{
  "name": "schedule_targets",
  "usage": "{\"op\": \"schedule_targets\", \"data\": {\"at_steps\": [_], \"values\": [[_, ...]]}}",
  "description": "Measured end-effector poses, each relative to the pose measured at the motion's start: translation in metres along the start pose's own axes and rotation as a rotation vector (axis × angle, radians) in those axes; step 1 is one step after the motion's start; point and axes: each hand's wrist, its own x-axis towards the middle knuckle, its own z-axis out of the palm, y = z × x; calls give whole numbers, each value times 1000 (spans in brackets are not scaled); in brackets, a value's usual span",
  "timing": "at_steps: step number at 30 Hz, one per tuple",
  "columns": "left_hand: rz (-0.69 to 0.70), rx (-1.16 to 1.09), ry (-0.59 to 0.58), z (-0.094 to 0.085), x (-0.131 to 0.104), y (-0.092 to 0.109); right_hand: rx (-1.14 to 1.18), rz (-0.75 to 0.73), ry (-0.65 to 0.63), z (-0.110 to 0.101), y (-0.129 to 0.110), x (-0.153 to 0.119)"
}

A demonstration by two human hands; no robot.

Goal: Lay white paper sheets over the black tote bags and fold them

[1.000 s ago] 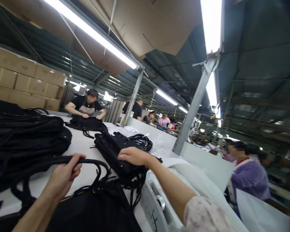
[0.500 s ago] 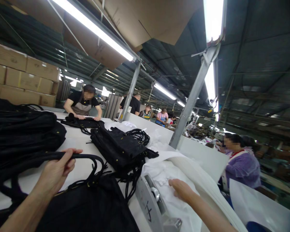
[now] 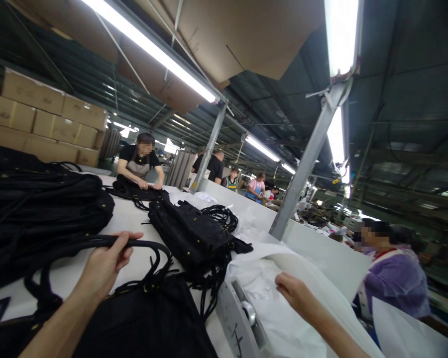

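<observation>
My left hand (image 3: 104, 266) grips the black handle strap (image 3: 145, 244) of a black bag (image 3: 142, 323) lying on the white table (image 3: 130, 221) in front of me. My right hand (image 3: 296, 293) rests on a heap of white fabric sheets (image 3: 272, 278) at the table's right side, fingers loosely curled on the top sheet. A flat stack of black bags (image 3: 192, 233) lies between the two hands, farther back.
A big pile of black bags (image 3: 41, 204) fills the left. A grey metal bracket (image 3: 239, 318) stands at the table's edge by the white fabric. A slanted metal post (image 3: 306, 159) rises behind. Several people work along the table; one in purple (image 3: 392, 278) sits right. Cardboard boxes (image 3: 45, 119) stack at back left.
My right hand left the stack of black bags and came down onto the white fabric at the right. My left hand kept its hold on the strap.
</observation>
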Motion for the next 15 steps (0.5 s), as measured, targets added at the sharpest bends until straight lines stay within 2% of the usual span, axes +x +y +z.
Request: {"op": "schedule_targets", "data": {"at_steps": [3,6,8,12,14,15], "values": [[11,-26,-58,-3,1,-4,190,-204,89,-8,-47,2],[2,-48,-59,-5,1,-8,266,-339,53,12,-104,-1],[-4,-35,-51,-5,0,-10,285,-497,-57,40,-140,0],[1,29,-2,-6,1,-11,258,-916,-275,114,-209,18],[31,45,43,-7,1,-11,251,-1034,-256,147,-244,31],[49,46,67,-8,1,-11,253,-1049,-216,160,-261,38]]}}
